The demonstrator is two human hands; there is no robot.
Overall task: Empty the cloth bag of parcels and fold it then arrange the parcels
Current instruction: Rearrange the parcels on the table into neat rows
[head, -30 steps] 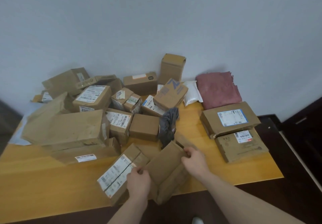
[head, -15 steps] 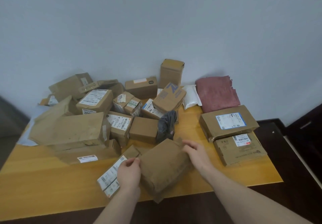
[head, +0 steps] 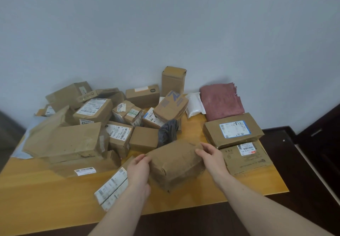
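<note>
A plain brown cardboard parcel (head: 176, 164) is held between both hands near the front of the wooden table (head: 46, 195). My left hand (head: 138, 171) grips its left end and my right hand (head: 211, 158) grips its right end. A folded dark red cloth bag (head: 221, 100) lies at the back right against the wall. Two flat labelled parcels (head: 233, 130) (head: 246, 157) lie side by side to the right of my right hand. A labelled box (head: 112, 188) lies partly under my left wrist.
Several brown boxes are heaped across the table's left and middle, with a large crumpled box (head: 68, 142) at the left. A dark grey plastic pouch (head: 167, 132) and a white pouch (head: 194, 105) lie among them. A tall box (head: 173, 80) stands at the wall. Dark floor lies right.
The parcel between my hands has turned from standing on edge to lying with its broad face up, and moved right. Both hands shifted to its ends.
</note>
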